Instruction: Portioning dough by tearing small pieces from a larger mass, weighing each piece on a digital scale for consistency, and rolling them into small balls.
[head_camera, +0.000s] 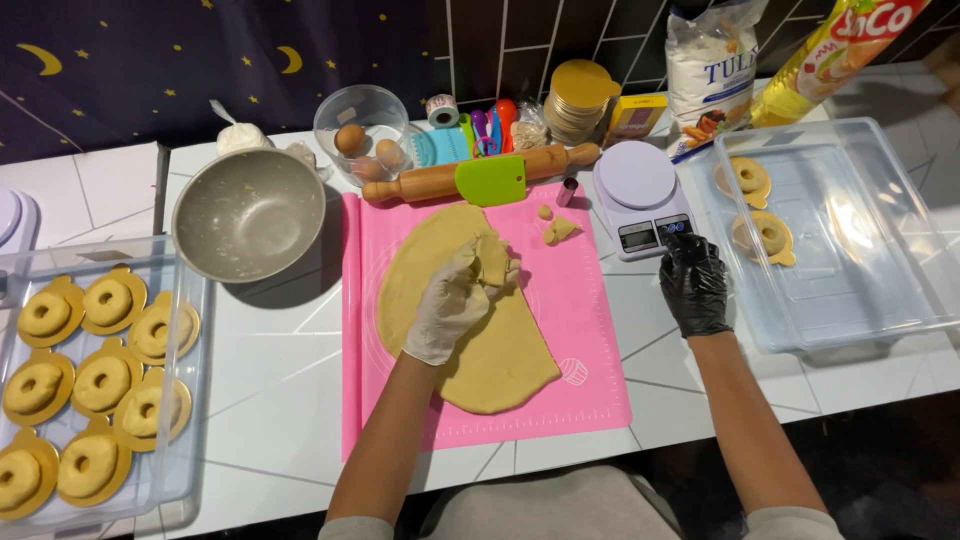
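Left hand (450, 305) in a white glove pinches a dough piece (491, 258) over the rolled dough (500, 350) on the pink mat (590, 330). Right hand (693, 283), black-gloved, presses the scale (640, 195), fingers bent. Left tub (175, 470) holds doughnuts (105, 300); right tub (860, 270) two; white counter.

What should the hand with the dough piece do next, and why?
Probably carry the dough piece over to the scale. The left hand has it lifted above the rolled dough, and the right hand is touching the scale's buttons, whose platform sits bare.
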